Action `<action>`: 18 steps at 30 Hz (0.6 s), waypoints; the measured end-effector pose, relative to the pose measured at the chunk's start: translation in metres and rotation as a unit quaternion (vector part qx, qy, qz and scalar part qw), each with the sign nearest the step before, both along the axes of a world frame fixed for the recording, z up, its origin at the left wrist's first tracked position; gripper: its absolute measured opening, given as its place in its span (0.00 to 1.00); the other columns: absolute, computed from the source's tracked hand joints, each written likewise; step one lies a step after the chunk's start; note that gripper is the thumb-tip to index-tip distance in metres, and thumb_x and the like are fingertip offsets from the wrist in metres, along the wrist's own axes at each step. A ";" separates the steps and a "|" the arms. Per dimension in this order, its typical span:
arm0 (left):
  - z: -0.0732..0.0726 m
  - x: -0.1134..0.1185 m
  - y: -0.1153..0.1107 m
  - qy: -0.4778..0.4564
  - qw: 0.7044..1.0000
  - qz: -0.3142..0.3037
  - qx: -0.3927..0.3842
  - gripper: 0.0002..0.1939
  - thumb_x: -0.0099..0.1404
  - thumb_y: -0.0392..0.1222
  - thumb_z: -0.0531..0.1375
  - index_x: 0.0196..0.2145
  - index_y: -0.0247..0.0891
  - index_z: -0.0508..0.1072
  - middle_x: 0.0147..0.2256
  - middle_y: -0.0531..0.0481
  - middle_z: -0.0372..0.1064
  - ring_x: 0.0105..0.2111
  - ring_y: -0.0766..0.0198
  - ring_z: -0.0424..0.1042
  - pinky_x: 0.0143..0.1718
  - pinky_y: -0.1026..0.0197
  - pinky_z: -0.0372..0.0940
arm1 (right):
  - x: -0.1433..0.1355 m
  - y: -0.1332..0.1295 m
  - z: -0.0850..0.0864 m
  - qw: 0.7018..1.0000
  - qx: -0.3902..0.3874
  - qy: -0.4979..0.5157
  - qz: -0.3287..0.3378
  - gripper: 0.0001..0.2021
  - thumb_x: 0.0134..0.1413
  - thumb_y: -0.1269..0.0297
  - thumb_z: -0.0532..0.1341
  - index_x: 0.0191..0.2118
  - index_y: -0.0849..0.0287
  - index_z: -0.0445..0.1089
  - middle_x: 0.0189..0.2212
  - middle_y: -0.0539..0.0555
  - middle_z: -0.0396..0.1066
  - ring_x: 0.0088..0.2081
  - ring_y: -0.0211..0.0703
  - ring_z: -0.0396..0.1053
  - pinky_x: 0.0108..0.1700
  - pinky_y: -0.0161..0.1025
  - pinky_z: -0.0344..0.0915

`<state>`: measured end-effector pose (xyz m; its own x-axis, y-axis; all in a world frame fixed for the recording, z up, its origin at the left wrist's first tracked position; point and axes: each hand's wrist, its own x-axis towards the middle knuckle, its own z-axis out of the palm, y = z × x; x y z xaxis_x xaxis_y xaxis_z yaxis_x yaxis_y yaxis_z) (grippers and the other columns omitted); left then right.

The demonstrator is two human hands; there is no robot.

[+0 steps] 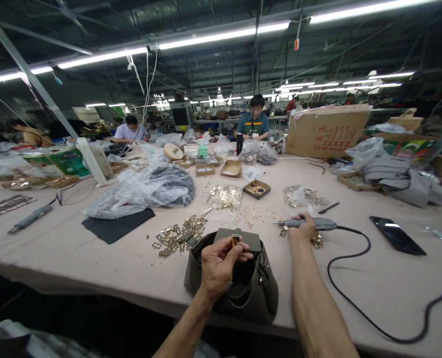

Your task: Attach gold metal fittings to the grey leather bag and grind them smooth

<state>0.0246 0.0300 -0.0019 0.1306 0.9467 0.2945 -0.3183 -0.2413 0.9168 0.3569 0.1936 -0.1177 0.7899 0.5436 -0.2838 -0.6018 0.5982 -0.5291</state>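
Grey handbag (pixel 239 291) sits at the near edge of the surface (pixel 94 258), mouth open. Left hand (pixel 221 266) above it, fingers (pixel 241 253) pinching a small gold clasp (pixel 235 240) at the bag's flap. Right hand (pixel 305 227) lies on a corded electric screwdriver (pixel 319 224), fingers curled over its barrel. Gold buckles (pixel 178 236) heaped just left of bag. Black phone (pixel 397 235) well right; bare surface between. Cardboard box (pixel 327 132) at far edge, red print unreadable.
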 end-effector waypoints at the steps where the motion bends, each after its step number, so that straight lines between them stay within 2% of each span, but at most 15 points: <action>1: 0.000 0.000 0.000 0.001 1.000 0.000 -0.001 0.16 0.68 0.46 0.69 0.45 0.28 0.80 0.36 0.40 0.82 0.31 0.55 0.84 0.33 0.62 0.80 | -0.001 0.001 0.000 1.000 -0.003 -0.002 -0.002 0.08 0.68 0.63 0.65 0.43 0.63 0.69 0.33 0.47 0.67 0.27 0.31 0.64 0.29 0.30 0.67; 10: 0.002 -0.001 -0.005 0.001 1.000 -0.003 -0.018 0.15 0.68 0.46 0.69 0.43 0.29 0.81 0.35 0.41 0.81 0.31 0.56 0.84 0.33 0.64 0.79 | -0.007 0.005 -0.001 0.999 -0.025 -0.016 -0.022 0.10 0.69 0.60 0.65 0.43 0.63 0.69 0.32 0.48 0.67 0.26 0.31 0.64 0.28 0.29 0.67; 18: 0.003 -0.002 -0.007 0.002 1.000 -0.002 -0.023 0.16 0.67 0.46 0.70 0.44 0.29 0.81 0.35 0.40 0.82 0.32 0.54 0.84 0.33 0.64 0.79 | -0.008 0.008 -0.002 0.998 -0.043 -0.015 -0.035 0.09 0.68 0.62 0.65 0.45 0.63 0.70 0.34 0.48 0.68 0.27 0.31 0.64 0.27 0.29 0.66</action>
